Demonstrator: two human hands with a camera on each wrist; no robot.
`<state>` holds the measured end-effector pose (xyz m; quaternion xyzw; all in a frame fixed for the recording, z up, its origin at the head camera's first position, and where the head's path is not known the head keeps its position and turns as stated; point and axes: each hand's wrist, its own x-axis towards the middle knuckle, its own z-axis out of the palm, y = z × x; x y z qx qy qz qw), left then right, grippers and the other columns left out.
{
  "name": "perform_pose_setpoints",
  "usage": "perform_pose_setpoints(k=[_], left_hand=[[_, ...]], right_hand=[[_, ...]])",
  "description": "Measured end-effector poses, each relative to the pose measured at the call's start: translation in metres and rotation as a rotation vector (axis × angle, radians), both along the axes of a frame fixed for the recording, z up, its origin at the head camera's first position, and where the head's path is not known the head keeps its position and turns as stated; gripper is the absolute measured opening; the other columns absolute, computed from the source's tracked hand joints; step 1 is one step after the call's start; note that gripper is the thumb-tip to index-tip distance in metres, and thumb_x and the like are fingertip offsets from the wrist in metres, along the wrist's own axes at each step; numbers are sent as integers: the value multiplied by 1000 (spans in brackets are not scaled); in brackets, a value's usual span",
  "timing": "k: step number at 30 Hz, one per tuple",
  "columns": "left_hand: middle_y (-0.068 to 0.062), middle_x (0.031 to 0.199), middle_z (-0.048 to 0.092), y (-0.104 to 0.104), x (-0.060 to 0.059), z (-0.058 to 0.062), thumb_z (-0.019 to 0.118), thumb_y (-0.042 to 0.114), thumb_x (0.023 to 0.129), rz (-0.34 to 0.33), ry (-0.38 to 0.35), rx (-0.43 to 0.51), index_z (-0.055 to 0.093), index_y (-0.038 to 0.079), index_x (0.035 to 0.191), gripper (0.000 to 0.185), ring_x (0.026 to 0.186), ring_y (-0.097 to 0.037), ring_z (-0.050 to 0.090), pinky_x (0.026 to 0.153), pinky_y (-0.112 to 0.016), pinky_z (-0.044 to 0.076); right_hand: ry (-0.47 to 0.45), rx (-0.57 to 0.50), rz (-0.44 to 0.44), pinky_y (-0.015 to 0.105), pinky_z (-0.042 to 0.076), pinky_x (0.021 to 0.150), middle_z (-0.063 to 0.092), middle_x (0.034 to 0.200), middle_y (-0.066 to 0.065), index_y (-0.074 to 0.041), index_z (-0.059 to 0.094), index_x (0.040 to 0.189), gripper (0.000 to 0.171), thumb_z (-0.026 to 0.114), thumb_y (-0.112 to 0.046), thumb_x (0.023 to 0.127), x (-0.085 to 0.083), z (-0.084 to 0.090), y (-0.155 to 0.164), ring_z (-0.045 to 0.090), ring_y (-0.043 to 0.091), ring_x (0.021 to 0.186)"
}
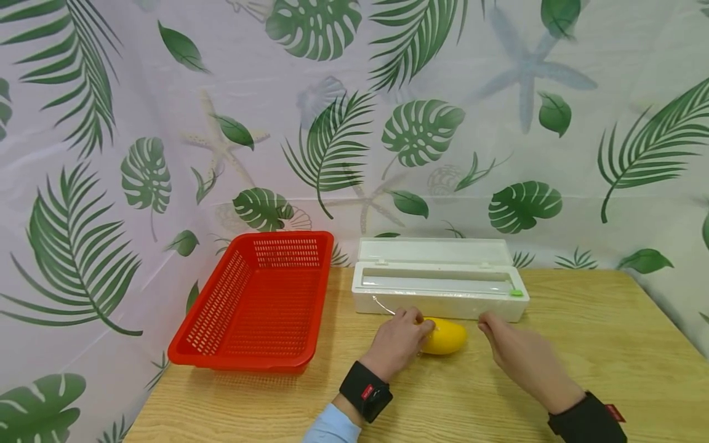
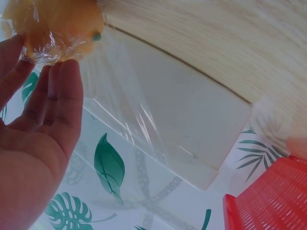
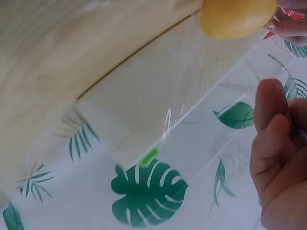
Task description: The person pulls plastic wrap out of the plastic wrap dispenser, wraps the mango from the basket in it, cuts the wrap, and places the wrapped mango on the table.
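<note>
**Ana:** Nearest us, two wrists with black bands. What is the left hand [image 1: 400, 339] doing?

**Ben:** It sits on the left end of the mango [image 1: 444, 336], fingers curled over it from above. The left wrist view adds that clear film [image 2: 129, 115] is bunched over the fruit where the fingertips meet it.

**Ana:** And the right hand [image 1: 512, 351]?

**Ben:** It lies on the table [image 1: 598, 344] just right of the mango, not touching the fruit. From the head view its fingertips seem drawn together near the box [image 1: 440, 284]. In the right wrist view the fingers are bent close together, but I cannot tell whether they pinch the film.

**Ana:** Where does the mango sit?

**Ben:** On the table, just in front of the open white box, between the two hands.

**Ana:** Anything only one view shows?

**Ben:** Only the head view shows the whole red basket [image 1: 260, 301], left of the box; the left wrist view catches a corner. The film stretching from the box barely shows from the head, yet both wrist views show it.

**Ana:** Room to move?

**Ben:** Bare wood lies right of the right hand and toward the near edge. The box and basket stand at the back, against the leaf-print curtain [image 1: 354, 123].
</note>
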<state>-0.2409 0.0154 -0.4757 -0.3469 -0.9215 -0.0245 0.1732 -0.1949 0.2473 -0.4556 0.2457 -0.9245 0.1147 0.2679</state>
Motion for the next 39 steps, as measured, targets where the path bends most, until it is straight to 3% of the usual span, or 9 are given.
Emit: perform_pose_setpoints(k=[5,12,20,25,30,35,39], left_hand=[[2,107,60,1,0,0,65,30,97,6,-12,-14,71,28,117,22,91,-12,55,66,-14,48],[3,108,60,2,-1,-1,64,30,98,0,10,-18,71,27,116,20,91,-13,55,63,-14,48],[3,110,61,1,-2,-1,67,30,96,3,37,-17,71,27,116,21,94,-13,56,66,-15,50],[3,112,61,2,-3,0,67,30,96,9,22,-24,70,27,118,23,96,-13,56,68,-15,51],[3,112,62,2,-3,0,67,30,96,6,-1,-3,70,27,120,25,97,-14,56,70,-15,51],[2,111,64,0,-5,-2,66,28,97,0,-19,28,68,21,122,27,98,-14,58,72,-17,52],[1,114,68,-1,-5,-3,63,29,98,23,-63,57,59,13,128,33,101,-15,60,76,-19,53]], right_hand=[[-4,-50,6,22,34,44,60,72,1,-6,56,102,12,65,-6,94,-24,-1,-19,36,4,49],[-206,-288,25,23,38,53,52,73,0,-1,57,98,5,61,-2,96,-50,-11,-40,41,9,58],[-289,-397,-20,25,45,55,62,77,6,4,61,104,11,62,-2,95,-57,-19,-50,48,11,60],[-362,-506,49,24,47,55,67,83,11,6,54,117,26,54,10,91,-53,-19,-45,58,17,65],[-370,-439,118,33,53,70,68,98,15,5,61,108,32,55,19,80,-47,-21,-36,63,26,86],[-390,-296,126,49,53,87,66,114,18,5,63,117,48,61,24,73,-40,-26,-33,62,34,104],[-365,-244,124,51,50,93,66,117,18,5,63,119,54,66,25,69,-36,-28,-35,60,36,109]])
